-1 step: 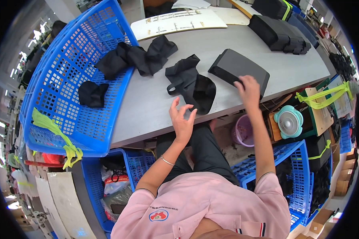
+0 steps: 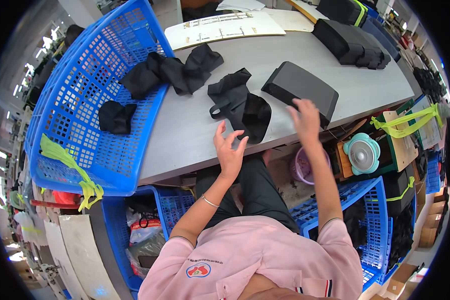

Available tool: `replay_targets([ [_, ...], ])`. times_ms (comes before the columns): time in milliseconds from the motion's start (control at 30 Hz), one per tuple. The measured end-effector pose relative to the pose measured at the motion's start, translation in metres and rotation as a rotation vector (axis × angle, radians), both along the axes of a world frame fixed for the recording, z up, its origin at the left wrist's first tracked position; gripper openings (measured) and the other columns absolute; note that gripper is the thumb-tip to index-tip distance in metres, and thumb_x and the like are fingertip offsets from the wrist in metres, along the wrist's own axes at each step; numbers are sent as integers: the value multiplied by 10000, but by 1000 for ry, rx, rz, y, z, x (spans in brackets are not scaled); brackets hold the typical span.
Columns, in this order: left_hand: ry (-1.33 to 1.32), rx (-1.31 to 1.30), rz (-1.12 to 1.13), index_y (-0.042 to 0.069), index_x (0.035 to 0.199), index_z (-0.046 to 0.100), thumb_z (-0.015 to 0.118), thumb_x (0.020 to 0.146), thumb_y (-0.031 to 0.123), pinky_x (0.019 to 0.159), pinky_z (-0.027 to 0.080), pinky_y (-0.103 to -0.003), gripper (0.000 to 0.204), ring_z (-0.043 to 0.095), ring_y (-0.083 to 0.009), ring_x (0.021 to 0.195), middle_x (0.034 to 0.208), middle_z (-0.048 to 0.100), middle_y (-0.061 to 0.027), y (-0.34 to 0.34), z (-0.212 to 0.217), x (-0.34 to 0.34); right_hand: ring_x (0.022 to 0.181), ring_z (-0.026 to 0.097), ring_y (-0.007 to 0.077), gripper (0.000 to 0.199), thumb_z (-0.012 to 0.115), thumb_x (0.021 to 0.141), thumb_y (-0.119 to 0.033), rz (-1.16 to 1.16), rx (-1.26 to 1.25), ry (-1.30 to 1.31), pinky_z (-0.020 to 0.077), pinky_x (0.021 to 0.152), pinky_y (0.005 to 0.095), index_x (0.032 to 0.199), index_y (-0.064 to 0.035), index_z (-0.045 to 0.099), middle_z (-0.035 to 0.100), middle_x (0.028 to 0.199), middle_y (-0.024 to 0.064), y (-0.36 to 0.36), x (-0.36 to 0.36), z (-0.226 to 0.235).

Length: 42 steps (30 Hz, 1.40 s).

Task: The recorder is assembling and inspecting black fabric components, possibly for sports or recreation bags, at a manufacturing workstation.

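Black cloth piece (image 2: 242,102), crumpled, looped at left; left hand (image 2: 230,152), right hand (image 2: 306,120): grip loose, empty; contact unclear.

Dark block (image 2: 301,82) partly hidden behind right hand (image 2: 306,121).

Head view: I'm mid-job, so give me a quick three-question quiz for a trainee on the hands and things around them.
1. Which hand is nearer the grey block?
2. True or false: the left hand is open.
3. What colour is the fan? A) red B) teal C) yellow

Key: 1. The right hand. 2. True. 3. B.
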<state>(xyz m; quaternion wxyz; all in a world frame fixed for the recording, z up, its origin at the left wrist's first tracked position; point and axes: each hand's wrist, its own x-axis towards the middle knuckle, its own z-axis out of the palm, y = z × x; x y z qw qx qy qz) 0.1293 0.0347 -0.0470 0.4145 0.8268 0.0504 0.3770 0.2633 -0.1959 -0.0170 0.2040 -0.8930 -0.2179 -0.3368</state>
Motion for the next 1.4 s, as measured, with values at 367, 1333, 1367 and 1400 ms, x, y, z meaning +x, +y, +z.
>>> replay_targets([
  [367,53,-108,14,86,1142,722,598,831,-71,815,496,-335,369,598,-263,917,1262,532,-182,10,-14,26,774,631,435,383,748,833,-332,-100,264,342,490,662,498,967,-22,567,638,899,192,111,-33,-37],
  [1333,277,-844,-639,35,1273,647,686,933,126,755,531,-207,354,614,-96,984,1350,539,-57,-24,12,-47,823,627,277,115,673,896,-166,-168,-135,-104,514,692,387,855,-70,626,620,934,81,-36,-21,42],
  [1367,339,-963,-752,45,1422,514,699,942,242,919,510,-270,551,572,-144,1163,1398,502,-71,-28,10,-46,807,622,267,99,674,891,-152,-170,-174,-168,518,700,380,871,-74,616,619,946,78,-22,-46,41],
  [1400,378,-954,-759,45,1422,514,699,942,242,919,510,-270,551,572,-144,1163,1398,502,-71,-32,8,-45,806,619,271,92,671,884,-129,-173,-224,-149,516,696,375,874,-65,605,628,988,89,-9,-75,40],
])
